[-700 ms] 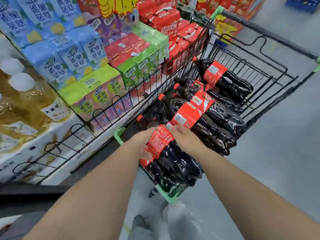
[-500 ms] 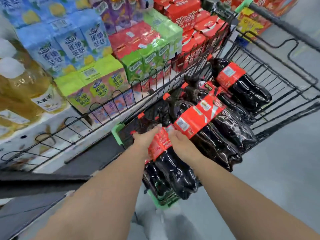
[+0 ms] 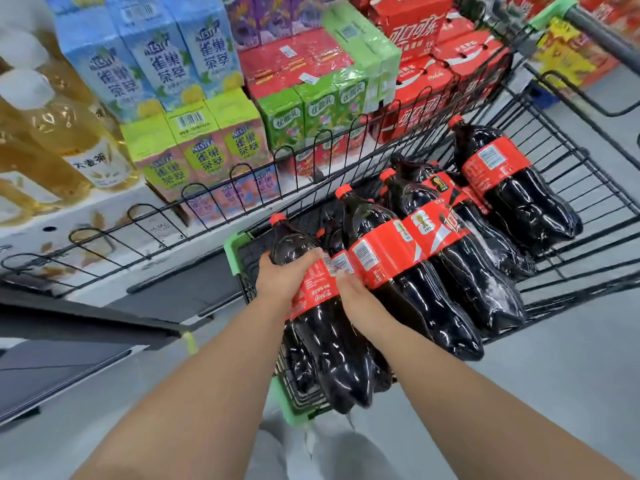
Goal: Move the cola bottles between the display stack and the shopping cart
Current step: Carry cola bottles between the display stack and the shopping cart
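While the near cola bottle (image 3: 332, 341) lay on its side at the front end of the shopping cart (image 3: 232, 252), cap toward the shelves and base overhanging the green rim, it was clasped from both flanks. The left hand (image 3: 284, 275) was curled over the shoulder just above the red label; the right hand (image 3: 356, 299) was wrapped against the label's other side, fingertips tucked out of sight beside the neighbouring bottles (image 3: 433, 271).

Handling, as judged: a large, full bottle, so heavy; glossy plastic, likely slippery; walls expected to give a little under pressure. The waist below the label was noted as the surest hold, with the base to be supported. A second cap close beside it suggested a wrapped pair; this could not be confirmed.

Surroundings: further bottles were laid side by side along the basket, one far bottle (image 3: 512, 188) lying apart. A looped wire rail (image 3: 207, 199) ran between the cart and the stacked tea cartons (image 3: 194, 157); red cola cartons (image 3: 415, 39) were stacked beyond, and amber tea bottles (image 3: 52, 133) stood at the left.

Obstructions, as judged: the cart's wire wall and the rail would have to be cleared on any lift toward the display; the neighbour pressed close, crowding the right fingers.
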Demonstrator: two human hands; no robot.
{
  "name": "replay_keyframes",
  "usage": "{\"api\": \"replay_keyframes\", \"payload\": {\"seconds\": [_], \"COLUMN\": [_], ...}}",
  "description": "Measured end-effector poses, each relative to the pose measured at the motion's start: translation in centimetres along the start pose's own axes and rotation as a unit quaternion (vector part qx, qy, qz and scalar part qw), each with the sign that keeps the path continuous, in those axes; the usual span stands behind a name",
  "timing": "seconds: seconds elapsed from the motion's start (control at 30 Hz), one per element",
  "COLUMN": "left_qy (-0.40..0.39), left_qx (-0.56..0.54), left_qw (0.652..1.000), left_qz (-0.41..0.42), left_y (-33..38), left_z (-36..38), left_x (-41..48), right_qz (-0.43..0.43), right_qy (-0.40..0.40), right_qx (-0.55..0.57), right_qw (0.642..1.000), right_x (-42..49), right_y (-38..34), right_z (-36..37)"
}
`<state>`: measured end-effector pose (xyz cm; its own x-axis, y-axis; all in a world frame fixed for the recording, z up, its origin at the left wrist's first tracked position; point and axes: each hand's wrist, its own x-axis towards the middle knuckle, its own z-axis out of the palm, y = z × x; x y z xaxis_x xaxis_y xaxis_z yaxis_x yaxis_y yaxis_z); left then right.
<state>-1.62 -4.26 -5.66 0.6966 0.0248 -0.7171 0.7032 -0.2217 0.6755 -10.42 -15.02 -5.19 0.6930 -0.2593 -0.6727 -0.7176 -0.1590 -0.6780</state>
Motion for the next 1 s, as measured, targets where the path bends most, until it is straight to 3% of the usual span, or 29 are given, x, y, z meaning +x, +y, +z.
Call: {"api": "replay_keyframes", "payload": {"seconds": [0.13,0.37,0.53,0.73,0.87,1.0], "left_qy": [0.001,0.074,0.185,0.264,0.298,0.328], "left_qx": [-0.037,-0.063,-0.059,-0.166,-0.167,-0.139], "left_qw": [0.997,0.971,0.918,0.843,0.802,0.785], "left_qz": [0.064,0.219,0.345,0.437,0.489,0.507], "left_y": [1.1,5.5,9.9,12.7,13.0,12.5], "left_z": [-1.2,-6.8,-12.6,-22.7,-31.5,-41.7], "left_x": [-1.7,-6.7,-11.6,-17.8,-21.0,-23.7], "right_qz": [0.010,-0.139,-0.265,-0.410,-0.471,-0.494], "right_qy": [0.012,0.016,0.000,-0.082,-0.128,-0.186], "right_qx": [0.064,0.103,0.182,0.212,0.220,0.249], "right_qw": [0.998,0.985,0.947,0.883,0.845,0.812], "right_x": [0.6,-1.9,-4.9,-10.3,-14.6,-18.8], "right_y": [-0.4,-7.3,-14.0,-22.3,-26.8,-30.2], "right_z": [0.2,2.1,6.2,14.3,21.4,30.3]}}
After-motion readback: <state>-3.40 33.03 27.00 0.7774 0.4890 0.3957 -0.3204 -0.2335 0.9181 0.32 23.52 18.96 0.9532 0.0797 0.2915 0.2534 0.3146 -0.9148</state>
